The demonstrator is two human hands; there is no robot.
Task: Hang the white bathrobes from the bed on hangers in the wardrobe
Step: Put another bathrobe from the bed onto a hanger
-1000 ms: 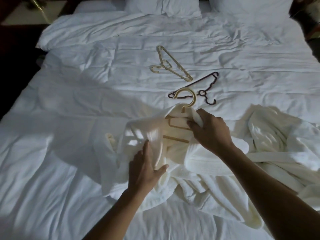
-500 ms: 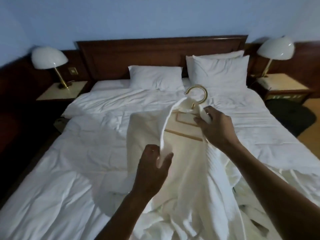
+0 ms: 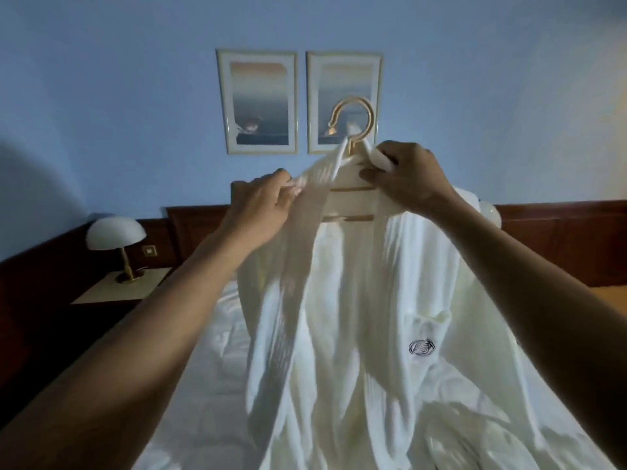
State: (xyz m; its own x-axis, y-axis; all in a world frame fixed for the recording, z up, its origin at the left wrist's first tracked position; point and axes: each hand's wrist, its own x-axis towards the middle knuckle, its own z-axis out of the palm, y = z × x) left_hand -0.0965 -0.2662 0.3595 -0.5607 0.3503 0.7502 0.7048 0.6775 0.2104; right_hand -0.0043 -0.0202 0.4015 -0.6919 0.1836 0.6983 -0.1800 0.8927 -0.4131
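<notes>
A white bathrobe hangs on a gold-coloured hanger that is held up in the air, its round hook standing upright above the collar. Just left of the hanger, the left hand pinches the robe's left collar band between thumb and fingertips, drawing that band out to the side. On the hanger's right shoulder, the right hand is curled round the collar cloth and the hanger arm under it, with a fold of white fabric bunched above its knuckles. 2 gold crossbars of the hanger show in the open neck between the hands. Below the hanger the robe falls open in long folds, and its hem reaches the white bed, where more white cloth lies rumpled. A dark round emblem marks the chest pocket, below and to the right of the hanger. Behind the hanger, 2 framed pictures hang side by side on a blue wall. Below and behind it runs a dark wooden headboard. Far to the lower left of the hanger, a lamp with a white dome shade stands on a small bedside bench.
</notes>
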